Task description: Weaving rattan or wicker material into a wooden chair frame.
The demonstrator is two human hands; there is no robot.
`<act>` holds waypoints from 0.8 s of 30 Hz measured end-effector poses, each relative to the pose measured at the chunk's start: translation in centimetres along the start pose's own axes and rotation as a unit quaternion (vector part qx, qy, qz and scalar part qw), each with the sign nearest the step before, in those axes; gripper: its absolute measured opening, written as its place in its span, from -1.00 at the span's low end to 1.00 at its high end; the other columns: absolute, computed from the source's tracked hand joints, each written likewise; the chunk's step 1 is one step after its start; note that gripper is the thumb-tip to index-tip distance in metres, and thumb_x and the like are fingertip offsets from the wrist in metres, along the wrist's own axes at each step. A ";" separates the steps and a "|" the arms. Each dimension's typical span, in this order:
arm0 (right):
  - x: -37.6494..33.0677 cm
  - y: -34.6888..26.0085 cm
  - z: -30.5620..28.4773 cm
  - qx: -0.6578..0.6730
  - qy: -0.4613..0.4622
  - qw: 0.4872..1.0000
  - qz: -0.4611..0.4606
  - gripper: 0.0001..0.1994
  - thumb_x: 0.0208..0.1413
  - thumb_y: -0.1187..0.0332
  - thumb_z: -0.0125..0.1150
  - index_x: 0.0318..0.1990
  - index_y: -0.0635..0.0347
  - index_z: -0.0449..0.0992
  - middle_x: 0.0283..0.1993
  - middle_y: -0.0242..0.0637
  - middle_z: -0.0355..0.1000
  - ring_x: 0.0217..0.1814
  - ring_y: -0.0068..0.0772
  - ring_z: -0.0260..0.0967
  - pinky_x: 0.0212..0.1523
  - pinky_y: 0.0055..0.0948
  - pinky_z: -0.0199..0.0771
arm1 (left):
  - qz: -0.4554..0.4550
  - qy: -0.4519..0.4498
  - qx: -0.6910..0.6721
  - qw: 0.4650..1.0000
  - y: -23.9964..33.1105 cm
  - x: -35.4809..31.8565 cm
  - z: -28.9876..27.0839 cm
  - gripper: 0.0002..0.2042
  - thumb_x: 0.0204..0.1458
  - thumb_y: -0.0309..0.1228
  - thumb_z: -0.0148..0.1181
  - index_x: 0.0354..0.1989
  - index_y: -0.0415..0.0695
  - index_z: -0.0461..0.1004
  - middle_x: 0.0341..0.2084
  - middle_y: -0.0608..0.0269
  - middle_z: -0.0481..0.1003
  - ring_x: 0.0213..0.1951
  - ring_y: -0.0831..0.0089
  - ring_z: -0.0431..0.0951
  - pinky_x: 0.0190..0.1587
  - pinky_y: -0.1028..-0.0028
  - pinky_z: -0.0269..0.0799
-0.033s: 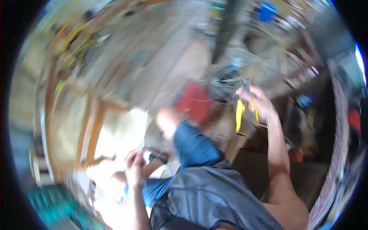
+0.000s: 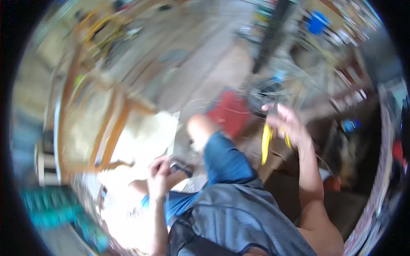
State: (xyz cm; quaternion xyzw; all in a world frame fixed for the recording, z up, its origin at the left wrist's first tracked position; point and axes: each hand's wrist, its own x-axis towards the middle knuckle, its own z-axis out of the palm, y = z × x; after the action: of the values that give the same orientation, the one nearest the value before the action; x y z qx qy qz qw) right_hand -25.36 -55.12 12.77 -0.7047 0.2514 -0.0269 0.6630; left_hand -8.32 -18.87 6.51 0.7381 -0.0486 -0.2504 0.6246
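My right hand [image 2: 292,127] is raised out in front on the right, wrapped round a pair of yellow-handled pliers [image 2: 266,144]. Their handles spread apart below the fingers, and the dark jaws point away from me, blurred. Nearer to me on the left, my left hand [image 2: 159,169] is closed above my leg. Whatever its fingers may hold is too blurred to make out. Between the two hands, my bent knee in blue shorts [image 2: 226,160] shows, with a red flat piece [image 2: 230,113] on the floor beyond it.
A wooden-framed piece of furniture [image 2: 110,128] stands at left, beside a brightly lit patch. Teal crates [image 2: 51,209] sit at lower left. A dark wiry bundle [image 2: 267,91] lies beyond the pliers. A blue container [image 2: 317,22] stands far right, amid clutter, and a dark post [image 2: 271,36] rises nearby.
Most of the surroundings have shifted rightward in the picture as the view turned. My left hand appears slightly farther right; my right hand still holds the pliers.
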 end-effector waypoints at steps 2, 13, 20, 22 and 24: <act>0.6 -1.8 8.5 -0.073 -0.141 0.987 -0.012 -0.28 0.13 0.27 0.20 0.36 0.11 -0.08 -0.38 -0.28 0.43 -0.40 -0.55 0.41 -0.45 -0.51 0.37 | 0.043 0.033 -0.058 0.997 0.6 -0.3 0.3 -0.89 0.11 -0.43 0.19 -0.30 -0.22 0.55 -0.61 0.47 0.41 -0.57 0.75 0.30 -0.52 0.69 0.21; 2.4 5.1 20.3 -0.407 -0.296 0.852 -0.144 -0.56 0.13 0.23 0.17 0.16 0.06 0.33 -0.35 0.10 0.46 -0.21 0.19 0.44 -0.16 -0.05 0.43 | 0.082 0.133 -0.139 0.978 -0.1 -4.2 -4.5 -0.88 0.09 -0.43 0.25 -0.29 -0.22 0.58 -0.64 0.51 0.40 -0.59 0.80 0.27 -0.55 0.72 0.18; 5.0 -3.2 25.7 -0.031 -0.375 0.922 -0.094 -0.74 0.23 0.23 0.08 -0.23 0.31 0.47 -0.58 -0.39 0.34 -0.52 -0.55 0.33 -0.44 -0.50 0.35 | 0.121 0.141 -0.051 0.981 -0.3 -4.5 -4.1 -0.86 0.10 -0.45 0.23 -0.26 -0.27 0.56 -0.64 0.49 0.41 -0.58 0.80 0.27 -0.54 0.71 0.19; 5.0 -3.4 26.7 0.011 -0.396 0.913 -0.102 -0.72 0.24 0.22 0.08 -0.24 0.33 0.47 -0.59 -0.47 0.31 -0.54 -0.67 0.29 -0.50 -0.54 0.32 | 0.133 0.109 -0.016 0.985 -0.7 -4.9 -4.3 -0.86 0.11 -0.46 0.22 -0.25 -0.31 0.54 -0.61 0.44 0.46 -0.55 0.78 0.34 -0.52 0.70 0.26; 5.3 -2.8 27.2 0.009 -0.404 0.914 -0.031 -0.74 0.23 0.23 0.11 -0.23 0.31 0.49 -0.59 -0.46 0.33 -0.62 -0.71 0.26 -0.58 -0.60 0.28 | 0.119 0.110 -0.018 0.987 0.1 -5.5 -4.0 -0.86 0.11 -0.47 0.22 -0.25 -0.31 0.54 -0.59 0.41 0.48 -0.53 0.77 0.38 -0.50 0.69 0.31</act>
State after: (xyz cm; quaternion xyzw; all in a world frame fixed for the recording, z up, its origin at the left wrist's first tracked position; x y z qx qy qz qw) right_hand -9.74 -32.11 10.64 -0.6573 -0.0601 0.2371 0.7129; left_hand -11.34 -13.19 8.67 0.7385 -0.0624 -0.0924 0.6650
